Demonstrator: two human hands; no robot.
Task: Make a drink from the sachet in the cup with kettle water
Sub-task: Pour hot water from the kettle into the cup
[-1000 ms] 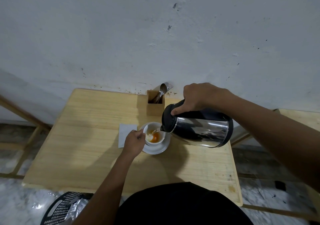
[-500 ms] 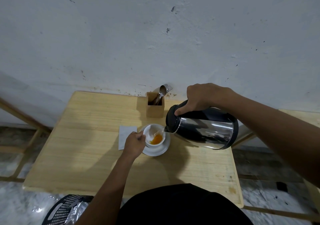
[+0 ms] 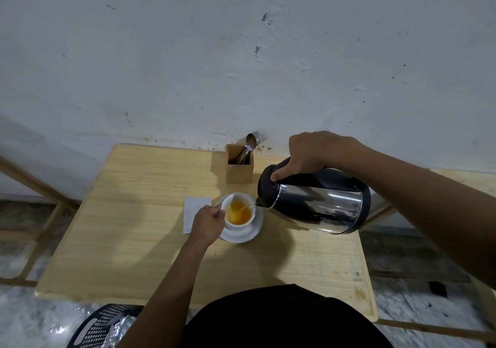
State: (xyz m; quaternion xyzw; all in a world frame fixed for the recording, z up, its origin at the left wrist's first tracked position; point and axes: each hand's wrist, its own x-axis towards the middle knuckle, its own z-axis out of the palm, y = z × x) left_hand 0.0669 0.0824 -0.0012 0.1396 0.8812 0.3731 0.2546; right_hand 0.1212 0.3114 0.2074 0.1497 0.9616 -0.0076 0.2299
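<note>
A white cup [image 3: 233,225] stands on a white saucer [image 3: 253,231] in the middle of the wooden table [image 3: 128,240]. Orange liquid fills much of the cup. My left hand [image 3: 207,223] grips the cup at its left side. My right hand [image 3: 312,153] holds the black handle of a steel kettle [image 3: 319,204], tipped to the left with its spout over the cup's right rim. A thin stream of water runs from the spout into the cup. A white sachet or paper [image 3: 191,212] lies flat just left of the saucer, partly under my left hand.
A wooden holder [image 3: 239,169] with a spoon and fork stands behind the cup, close to the white wall. A black perforated basket [image 3: 99,326] with a shiny bag sits on the floor at the lower left. A second wooden surface [image 3: 461,178] shows at the right.
The orange liquid in the cup has risen as water keeps flowing. The kettle has shifted slightly right and down. My left hand stays on the cup.
</note>
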